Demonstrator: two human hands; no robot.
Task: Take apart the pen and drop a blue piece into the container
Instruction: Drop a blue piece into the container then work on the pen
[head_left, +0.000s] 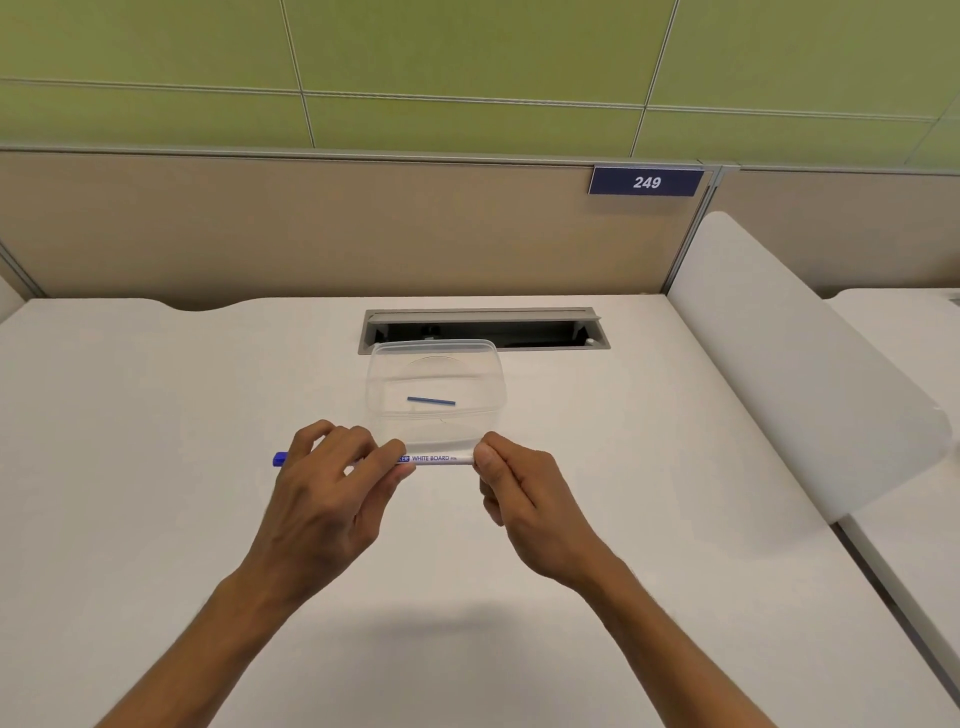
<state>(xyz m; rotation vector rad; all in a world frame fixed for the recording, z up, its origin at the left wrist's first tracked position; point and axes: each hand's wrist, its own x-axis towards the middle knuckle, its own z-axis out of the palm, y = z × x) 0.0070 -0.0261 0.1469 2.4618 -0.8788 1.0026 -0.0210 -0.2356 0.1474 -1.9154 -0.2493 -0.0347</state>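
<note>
A white whiteboard pen (436, 459) with blue lettering is held level just in front of a clear plastic container (493, 374). Its blue end (280, 459) sticks out past my left hand (332, 488), which grips the pen's left half. My right hand (514, 483) pinches the pen's right end between thumb and fingers; that end is hidden. A thin blue stick (431, 400) lies on the container's bottom.
A white desk (156, 415) spreads around my hands. Behind the container is an open grey cable slot (483, 330). A beige partition with a "249" sign (645, 182) stands at the back. A white curved divider (779, 364) rises along the right side.
</note>
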